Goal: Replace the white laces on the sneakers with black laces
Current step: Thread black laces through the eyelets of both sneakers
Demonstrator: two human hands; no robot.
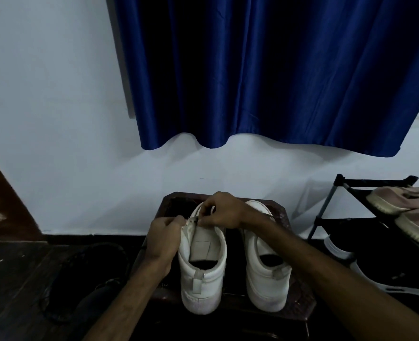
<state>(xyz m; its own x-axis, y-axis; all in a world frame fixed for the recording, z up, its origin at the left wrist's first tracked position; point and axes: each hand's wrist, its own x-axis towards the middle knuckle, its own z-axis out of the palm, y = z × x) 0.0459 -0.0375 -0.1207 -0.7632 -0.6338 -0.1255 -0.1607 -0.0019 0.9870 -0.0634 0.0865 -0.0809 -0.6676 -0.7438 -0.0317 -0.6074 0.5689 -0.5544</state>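
Your left hand (164, 239) curls its fingers round the eyelet edge of the left white sneaker (203, 274), which stands heel toward you on a dark wooden stool (299, 303). Your right hand (223, 211) pinches the same edge from above. The right white sneaker (267, 279) stands just beside it, with a shoe rack (326, 205) farther right.

**Nothing legible in view**

No word, brand or number can be read. The square stitched patch (201, 245) on the tongue of the left white leather sneaker (203, 279) looks blank, dim and blurred. The pale pink knit shoes (400, 198) on the black metal rack (339, 180) are no better: no readable mark.
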